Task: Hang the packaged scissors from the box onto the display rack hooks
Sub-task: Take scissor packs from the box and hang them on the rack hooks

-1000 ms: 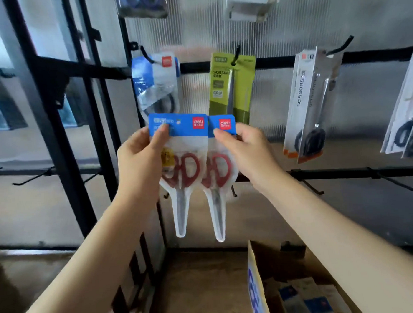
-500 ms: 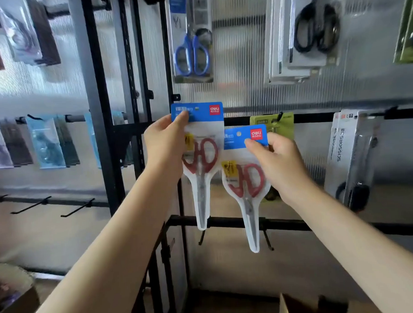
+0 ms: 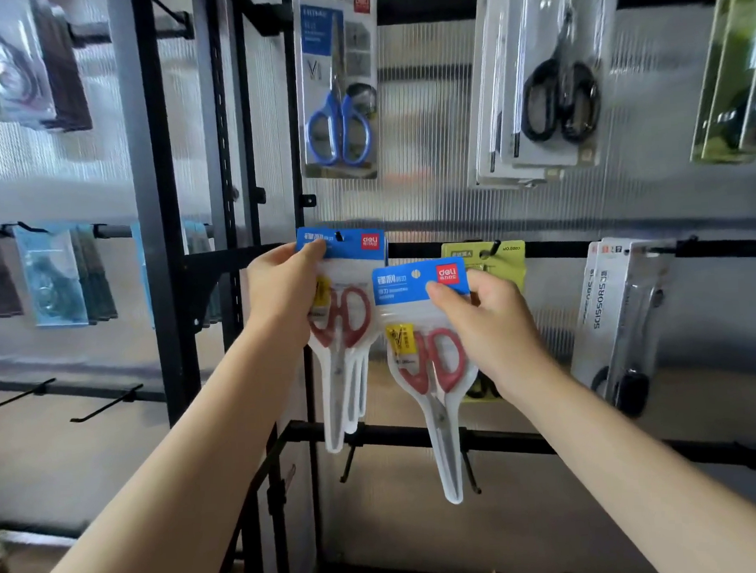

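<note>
Hanging step: left hand [image 3: 281,290] grips pack [image 3: 343,283] at hook [image 3: 338,236]; right hand [image 3: 490,324] pinches second pack [image 3: 420,310], hole alignment required next.

One packaged pair of red-handled scissors [image 3: 346,305] is being held by the left hand [image 3: 281,295] against the black middle rack bar [image 3: 552,249]. Right of it and slightly lower, a second packaged red-handled pair [image 3: 431,362] is being held by the right hand [image 3: 490,324], before a yellow-green hanging pack [image 3: 507,259].
</note>
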The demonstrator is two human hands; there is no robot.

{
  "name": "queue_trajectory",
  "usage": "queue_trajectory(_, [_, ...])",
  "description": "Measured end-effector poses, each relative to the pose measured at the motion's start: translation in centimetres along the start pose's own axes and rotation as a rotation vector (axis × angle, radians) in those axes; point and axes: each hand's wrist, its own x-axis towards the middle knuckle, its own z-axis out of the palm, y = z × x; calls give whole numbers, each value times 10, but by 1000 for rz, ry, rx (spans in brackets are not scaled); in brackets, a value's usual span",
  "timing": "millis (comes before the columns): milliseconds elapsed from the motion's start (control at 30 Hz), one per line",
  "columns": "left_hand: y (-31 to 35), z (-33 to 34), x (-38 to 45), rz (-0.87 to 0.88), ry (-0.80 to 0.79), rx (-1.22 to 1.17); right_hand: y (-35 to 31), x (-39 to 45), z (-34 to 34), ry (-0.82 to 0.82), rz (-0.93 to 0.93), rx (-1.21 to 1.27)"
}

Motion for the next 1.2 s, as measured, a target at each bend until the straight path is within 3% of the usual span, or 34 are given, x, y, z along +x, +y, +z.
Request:
queue_trajectory(333, [-18, -2, 12, 8, -44, 135, -11, 4, 12, -23, -9, 7])
queue_trajectory(567, [-11, -28, -10, 334, 101, 438, -20, 16, 37, -24, -10, 19])
queue_trajectory(700, [-10, -40, -33, 463, 85, 552, -32, 31, 55, -9, 20, 63])
queue_trajectory(967, [-25, -54, -58, 413, -51, 539, -35, 42, 73, 58, 148, 89])
queue_trajectory(1200, [-32, -47, -63, 436, -96, 527, -38, 48, 82, 56, 142, 73])
